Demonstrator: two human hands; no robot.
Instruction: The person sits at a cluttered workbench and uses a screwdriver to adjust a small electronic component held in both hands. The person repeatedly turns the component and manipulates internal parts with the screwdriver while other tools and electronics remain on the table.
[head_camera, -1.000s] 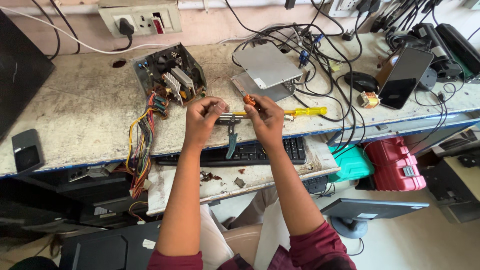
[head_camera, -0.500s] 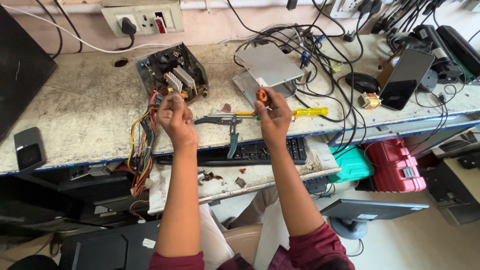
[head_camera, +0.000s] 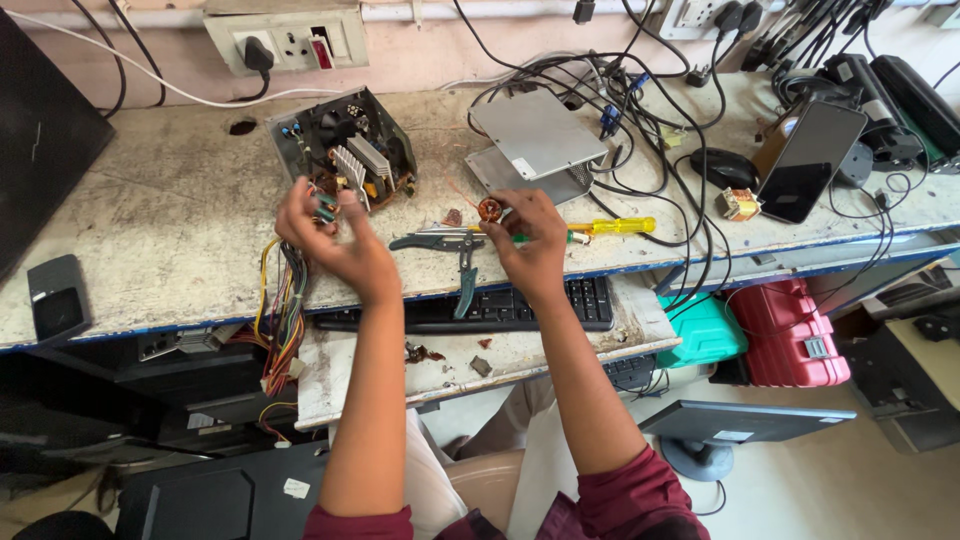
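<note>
A worn, cluttered tabletop (head_camera: 150, 210) is seen. A copper-wound coil (head_camera: 489, 208) is pinched in the right hand (head_camera: 530, 245); a small teal part (head_camera: 325, 207) is grasped by the left hand (head_camera: 330, 235) beside the opened power supply (head_camera: 345, 150). Either piece could be dropped among the cables (head_camera: 640, 130) if the grip is loosened.

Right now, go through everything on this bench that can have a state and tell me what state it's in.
power supply unit: cover off, insides showing
metal cover: detached, lying apart
pliers: open, on bench
yellow screwdriver: lying flat
phone: screen dark
wall plug: plugged in
left hand: pinching small part
right hand: holding copper coil
</note>
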